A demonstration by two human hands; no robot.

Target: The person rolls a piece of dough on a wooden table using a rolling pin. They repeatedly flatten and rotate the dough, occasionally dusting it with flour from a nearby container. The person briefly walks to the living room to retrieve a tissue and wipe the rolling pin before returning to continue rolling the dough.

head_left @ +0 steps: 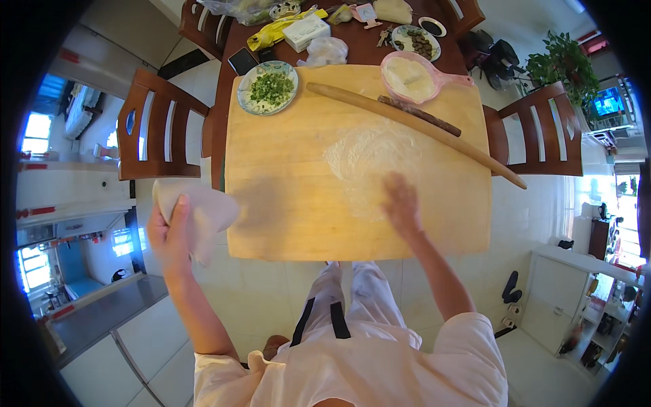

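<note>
My left hand (175, 227) is raised off the board's left edge, its thumb and fingers closed on a pale, floppy sheet of dough (203, 210) that droops in a fold. Over the near middle of a large wooden board (285, 149) is my right hand (401, 202), blurred by motion, its fingers stretched out and nothing seen in them. White flour (369, 159) lies smeared on the wood just beyond it. A long rolling pin (407, 125) slants across the board's far right, with a shorter dark rolling pin (420, 115) beside it.
On the board's far corners stand a plate of chopped greens (270, 89) and a pink bowl of flour (409, 78). Behind are a phone (242, 61), a tissue pack (306, 32) and a plate of dark pieces (416, 43). Wooden chairs (163, 129) flank the table.
</note>
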